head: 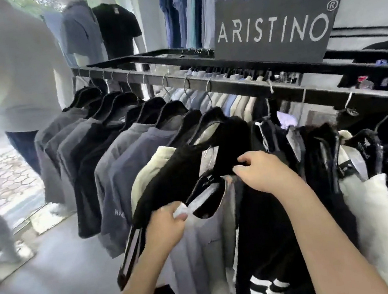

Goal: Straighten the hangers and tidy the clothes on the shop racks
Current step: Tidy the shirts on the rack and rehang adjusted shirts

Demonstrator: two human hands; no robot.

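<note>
A black metal rack rail (229, 87) runs from upper left to right, hung with several black hangers carrying grey, navy, cream and black garments. In the middle a black garment (180, 163) on a black hanger is tilted off line. My left hand (167, 228) pinches the white-lined edge of a black hanger (204, 195) marked with a brand logo. My right hand (261, 172) grips the black fabric at that garment's neck, just right of the hanger. Neat grey and black shirts (103, 144) hang left of it; crowded black and white clothes (363, 185) hang to the right.
A black brand sign (276, 28) stands on the rack top. Blue shirts (193, 7) hang on the back wall. Two mannequins (101, 30) stand at the back left. A person in a pale top (10, 68) stands at the left by the doorway, on grey floor (46, 292).
</note>
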